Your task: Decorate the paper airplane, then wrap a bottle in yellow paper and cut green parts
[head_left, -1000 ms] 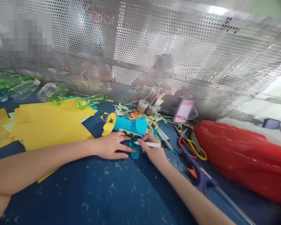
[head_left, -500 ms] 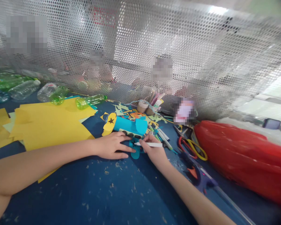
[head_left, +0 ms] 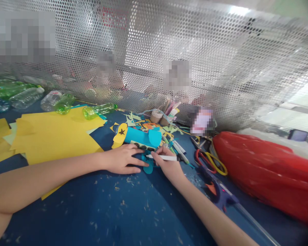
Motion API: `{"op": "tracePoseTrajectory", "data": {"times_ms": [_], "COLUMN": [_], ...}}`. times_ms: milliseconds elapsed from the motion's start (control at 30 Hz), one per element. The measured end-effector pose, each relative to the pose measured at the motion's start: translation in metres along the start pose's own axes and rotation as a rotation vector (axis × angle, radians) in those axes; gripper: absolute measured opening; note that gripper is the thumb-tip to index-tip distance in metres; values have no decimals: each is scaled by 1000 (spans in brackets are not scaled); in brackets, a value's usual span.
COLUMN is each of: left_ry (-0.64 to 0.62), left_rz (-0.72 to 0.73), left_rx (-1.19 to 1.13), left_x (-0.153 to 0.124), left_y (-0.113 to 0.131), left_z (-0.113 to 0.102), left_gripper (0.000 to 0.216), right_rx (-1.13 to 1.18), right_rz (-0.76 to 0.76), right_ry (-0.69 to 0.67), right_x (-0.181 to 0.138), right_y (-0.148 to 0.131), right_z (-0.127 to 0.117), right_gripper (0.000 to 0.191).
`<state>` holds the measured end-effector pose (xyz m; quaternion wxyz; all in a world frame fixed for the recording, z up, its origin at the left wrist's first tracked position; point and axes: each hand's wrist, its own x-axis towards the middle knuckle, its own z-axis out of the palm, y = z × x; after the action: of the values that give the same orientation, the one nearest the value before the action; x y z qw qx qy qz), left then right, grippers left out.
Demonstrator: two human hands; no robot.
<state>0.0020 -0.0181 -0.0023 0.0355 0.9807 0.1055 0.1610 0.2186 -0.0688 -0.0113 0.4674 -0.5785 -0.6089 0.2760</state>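
My right hand (head_left: 168, 163) is closed on a white marker (head_left: 166, 158), its tip over a small blue paper cutout (head_left: 148, 168) on the table. My left hand (head_left: 124, 160) lies flat with fingers spread, its fingertips reaching the left edge of that cutout. Just beyond both hands lies a blue paper-covered tube (head_left: 138, 136), with a yellow piece bearing a dark star (head_left: 122, 131) at its left end. A pale strip with dark round marks runs along its near side. Part of the cutout is hidden by my fingers.
Yellow paper sheets (head_left: 59, 133) and plastic bottles (head_left: 99, 111) lie to the left. Paper scraps (head_left: 133, 119), cups of markers (head_left: 157, 116) and a perforated metal panel (head_left: 149, 44) are beyond. Scissors (head_left: 217, 164), a purple glue gun (head_left: 215, 188) and a red bag (head_left: 261, 171) lie right.
My right hand and the marker have shifted very slightly left over the blue cutout. My left hand stays in the same place.
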Motion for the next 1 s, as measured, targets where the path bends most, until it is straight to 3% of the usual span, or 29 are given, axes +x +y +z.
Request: {"op": "tracePoseTrajectory", "data": {"times_ms": [567, 1000], "left_ry": [32, -18], "left_rz": [8, -1], "left_rx": [-17, 0], "left_x": [0, 1], "left_y": [0, 0], "left_z": [1, -2], "left_gripper": [37, 37], "right_rx": [-2, -6], "right_rz": [9, 24], "right_ry": [46, 41], "right_x": [0, 0], "right_y": [-7, -6], "right_z": [-1, -1], "right_gripper": [31, 28]}}
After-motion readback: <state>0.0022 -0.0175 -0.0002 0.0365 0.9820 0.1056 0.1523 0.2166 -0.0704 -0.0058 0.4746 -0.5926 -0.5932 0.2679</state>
